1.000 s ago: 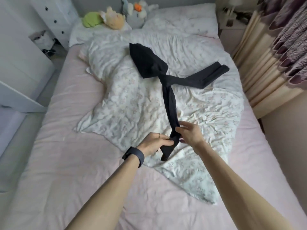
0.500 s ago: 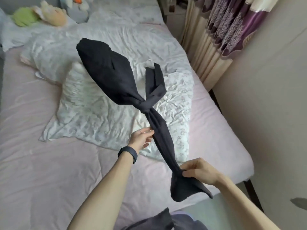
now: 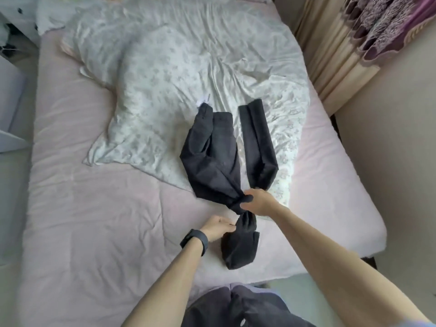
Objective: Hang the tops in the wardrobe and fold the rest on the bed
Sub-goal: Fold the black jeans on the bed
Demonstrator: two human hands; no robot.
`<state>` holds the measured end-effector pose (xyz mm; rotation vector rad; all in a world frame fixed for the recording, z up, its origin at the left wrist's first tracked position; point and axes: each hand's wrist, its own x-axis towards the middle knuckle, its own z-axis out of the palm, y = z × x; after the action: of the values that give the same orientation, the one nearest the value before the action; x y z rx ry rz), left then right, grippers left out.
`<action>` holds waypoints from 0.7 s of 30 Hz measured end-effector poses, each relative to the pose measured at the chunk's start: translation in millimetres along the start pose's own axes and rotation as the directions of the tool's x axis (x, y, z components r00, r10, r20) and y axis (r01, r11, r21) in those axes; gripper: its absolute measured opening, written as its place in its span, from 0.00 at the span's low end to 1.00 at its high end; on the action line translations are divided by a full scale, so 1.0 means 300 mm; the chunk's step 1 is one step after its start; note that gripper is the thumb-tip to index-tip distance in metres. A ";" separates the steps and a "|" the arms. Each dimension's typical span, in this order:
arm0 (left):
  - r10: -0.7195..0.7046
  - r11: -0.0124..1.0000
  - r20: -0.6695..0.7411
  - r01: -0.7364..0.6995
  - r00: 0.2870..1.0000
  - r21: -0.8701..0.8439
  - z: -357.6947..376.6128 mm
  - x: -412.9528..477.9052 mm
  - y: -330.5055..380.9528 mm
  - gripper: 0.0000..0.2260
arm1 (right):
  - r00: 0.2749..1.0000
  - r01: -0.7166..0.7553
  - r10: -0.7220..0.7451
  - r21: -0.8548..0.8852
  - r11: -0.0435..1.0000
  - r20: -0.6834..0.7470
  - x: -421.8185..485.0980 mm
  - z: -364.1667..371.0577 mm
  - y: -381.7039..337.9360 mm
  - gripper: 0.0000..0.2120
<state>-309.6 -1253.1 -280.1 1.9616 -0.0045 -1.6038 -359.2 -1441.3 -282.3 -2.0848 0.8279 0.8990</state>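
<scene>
A pair of dark trousers [image 3: 212,156] lies on the bed [image 3: 94,220], twisted into a knot near the middle. Its wide part and one leg [image 3: 258,142] stretch away over the floral duvet [image 3: 177,79]. The other end [image 3: 239,249] lies on the pink sheet close to me. My right hand [image 3: 256,201] grips the knot from the right. My left hand [image 3: 218,226], with a ring and a black wristband, pinches the cloth just below the knot.
Beige and purple curtains [image 3: 349,43] hang at the right of the bed beside a plain wall. White furniture [image 3: 11,95] stands along the left edge. Dark clothing on my own body [image 3: 236,308] shows at the bottom.
The knotted trousers, held up in the air half a second ago, now lie flat on the bed. Both hands have come together at the knot.
</scene>
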 end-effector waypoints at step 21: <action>0.166 0.981 -0.699 -0.189 0.695 0.046 -0.838 0.832 0.314 0.43 | 0.960 0.118 0.077 0.637 0.762 -0.269 0.877 -0.155 -0.165 0.42</action>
<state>16.4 -1310.6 -437.7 2.3470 0.1282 -0.6429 -160.4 -1522.5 -448.7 -1.5953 1.0774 0.2228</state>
